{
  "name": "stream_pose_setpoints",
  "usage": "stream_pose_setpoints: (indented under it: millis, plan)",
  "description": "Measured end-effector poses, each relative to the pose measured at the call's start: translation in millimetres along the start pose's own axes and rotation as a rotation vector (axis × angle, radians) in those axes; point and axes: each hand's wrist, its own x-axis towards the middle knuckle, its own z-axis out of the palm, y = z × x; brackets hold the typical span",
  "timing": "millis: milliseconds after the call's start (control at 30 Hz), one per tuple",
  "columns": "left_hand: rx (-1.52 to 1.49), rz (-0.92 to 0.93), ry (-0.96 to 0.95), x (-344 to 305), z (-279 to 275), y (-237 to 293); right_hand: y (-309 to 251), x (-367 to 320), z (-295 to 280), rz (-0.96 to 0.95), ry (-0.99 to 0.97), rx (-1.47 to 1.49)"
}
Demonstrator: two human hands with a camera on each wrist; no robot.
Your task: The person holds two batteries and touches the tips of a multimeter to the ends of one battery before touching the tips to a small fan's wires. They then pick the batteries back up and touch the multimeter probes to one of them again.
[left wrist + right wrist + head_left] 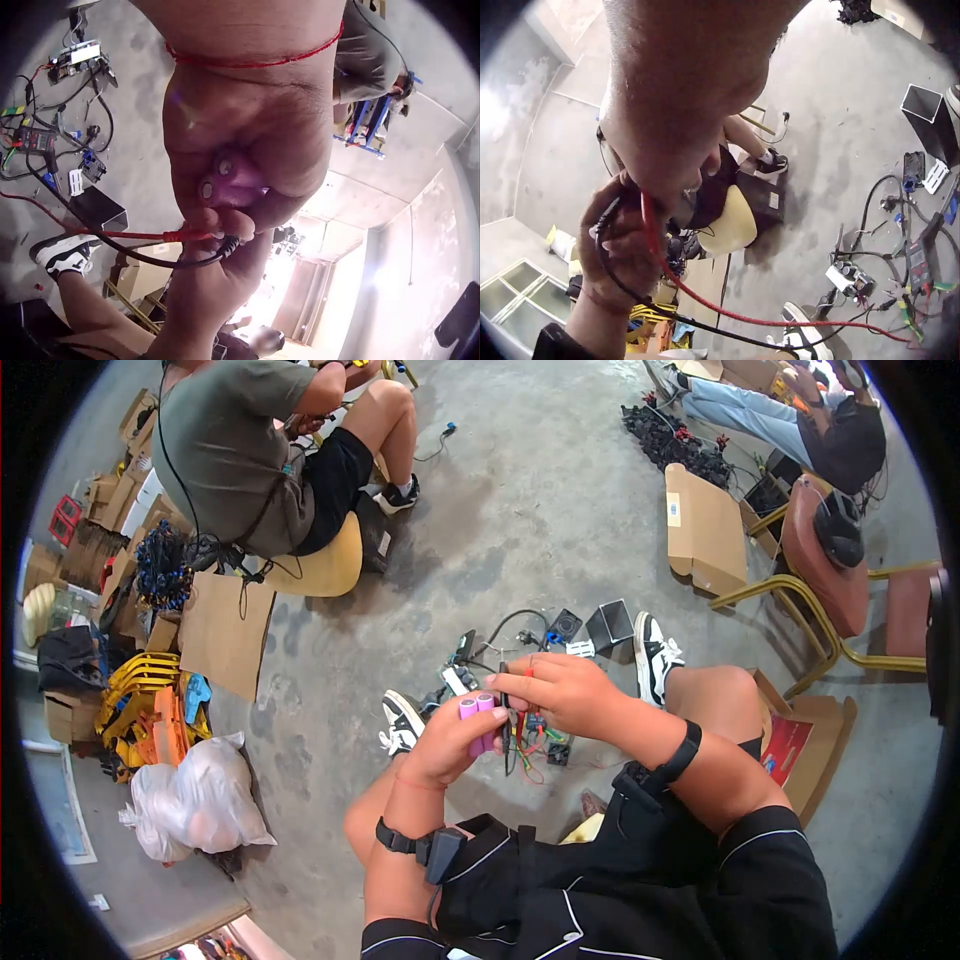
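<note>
Pink battery cells (477, 709): two, side by side, dead centre of the head view, ends pointing up. Left hand (440, 745) is wrapped round them, fingers curled tight. The left wrist view shows both metal end caps peeking out of the grip. Right hand (560, 695) sits at 3 o'clock of the cells and touches the left hand. Its thumb and fingers pinch a red lead (142, 235) and a black lead (135, 255) together. Lead tips lie at the cell ends; cannot tell whether they make contact. Both leads trail down to a meter (919, 264) among loose wiring on the concrete floor (520, 530), at 12 o'clock of the hands.
</note>
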Motion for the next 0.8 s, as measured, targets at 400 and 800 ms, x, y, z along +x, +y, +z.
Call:
stream_pose_setpoints:
  millis: [400, 800]
  plan:
    - [-0.066, 0.112, -0.068, -10.6, 18.9, 6.2, 7.5, 2.3, -21.1, -0.127, 0.361, -0.274]
    - [0.418, 0.267, 0.240, 9.0, 10.3, -1.8, -5.9, -0.8, -16.7, 0.419, 0.344, 0.826]
